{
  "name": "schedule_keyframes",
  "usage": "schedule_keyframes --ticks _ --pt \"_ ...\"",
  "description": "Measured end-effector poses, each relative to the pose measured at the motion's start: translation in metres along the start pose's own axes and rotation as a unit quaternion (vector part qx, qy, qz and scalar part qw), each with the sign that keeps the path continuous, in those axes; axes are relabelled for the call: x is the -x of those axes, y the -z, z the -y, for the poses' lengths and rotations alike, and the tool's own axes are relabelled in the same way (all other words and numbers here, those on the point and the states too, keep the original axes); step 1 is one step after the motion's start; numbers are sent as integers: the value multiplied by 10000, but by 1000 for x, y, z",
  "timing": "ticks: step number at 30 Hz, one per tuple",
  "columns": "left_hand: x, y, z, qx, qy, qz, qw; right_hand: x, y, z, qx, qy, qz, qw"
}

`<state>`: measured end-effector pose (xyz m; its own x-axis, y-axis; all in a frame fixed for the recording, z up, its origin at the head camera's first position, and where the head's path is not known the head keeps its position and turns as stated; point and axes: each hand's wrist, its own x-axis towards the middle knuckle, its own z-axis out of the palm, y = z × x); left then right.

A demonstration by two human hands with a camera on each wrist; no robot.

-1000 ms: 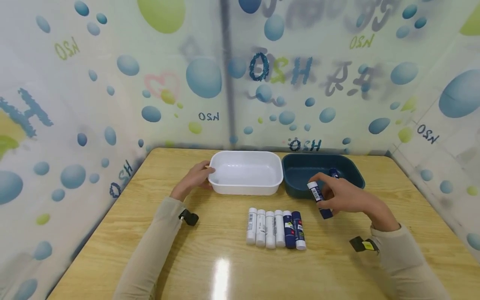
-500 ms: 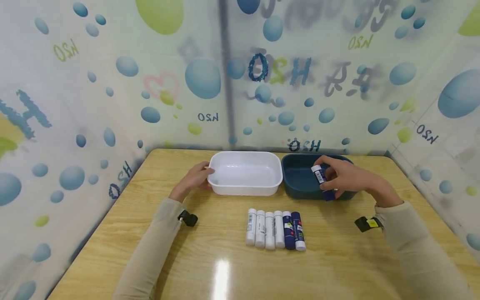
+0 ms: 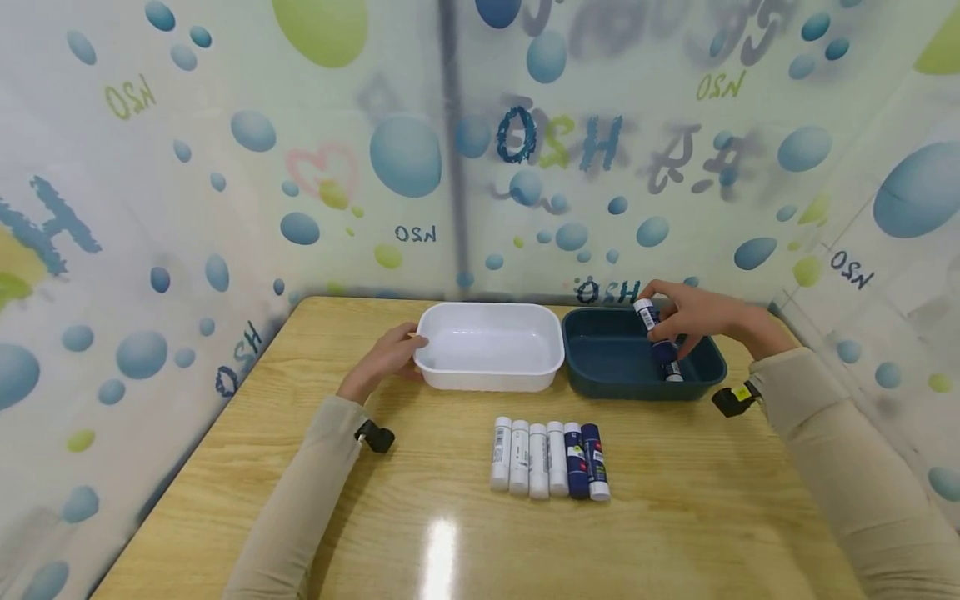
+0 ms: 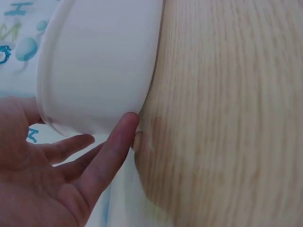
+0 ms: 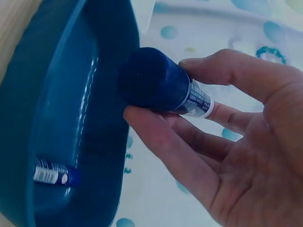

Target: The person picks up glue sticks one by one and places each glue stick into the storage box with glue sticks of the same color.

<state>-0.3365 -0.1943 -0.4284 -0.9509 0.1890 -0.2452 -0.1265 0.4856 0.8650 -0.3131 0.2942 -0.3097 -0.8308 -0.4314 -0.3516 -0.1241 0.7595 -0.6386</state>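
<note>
My left hand (image 3: pixel 388 352) holds the left end of a white plastic bin (image 3: pixel 489 380), the thumb over its rim and fingertips against the outer wall (image 4: pixel 102 71). My right hand (image 3: pixel 701 312) pinches a dark blue glue stick (image 5: pixel 154 80) with a white end, tilted above the dark teal bin (image 3: pixel 609 360). Fingers and thumb lie on opposite sides of its barrel. Inside that bin, near its right end, lies another blue glue stick (image 5: pixel 54 172). In front of the bins, white glue sticks (image 3: pixel 520 457) and two blue glue sticks (image 3: pixel 576 460) lie in a row.
Both bins stand side by side at the back of the wooden table (image 3: pixel 360 517), close to the patterned wall covering (image 3: pixel 337 258). Wrist cameras (image 3: pixel 377 437) are strapped at both sleeves.
My right hand has carried the blue glue stick back from the teal bin's front side to above its right part. The left hand and the row of glue sticks stay put.
</note>
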Motion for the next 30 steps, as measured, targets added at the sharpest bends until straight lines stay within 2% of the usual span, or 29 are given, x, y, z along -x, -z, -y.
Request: schedule_keyframes --ticks 9,16,23,30 --pt "0 0 2 85 -87 -50 9999 -18 21 -5 139 -300 167 9993" --pt "-1 -1 2 28 -102 -53 9999 -33 29 -16 32 -701 228 9973" --pt "-1 2 0 25 -67 -30 10000 -46 26 -33 -122 -873 419 9952" --pt "-1 1 2 103 -90 -26 9999 -59 16 -53 -425 -1261 625 9891"
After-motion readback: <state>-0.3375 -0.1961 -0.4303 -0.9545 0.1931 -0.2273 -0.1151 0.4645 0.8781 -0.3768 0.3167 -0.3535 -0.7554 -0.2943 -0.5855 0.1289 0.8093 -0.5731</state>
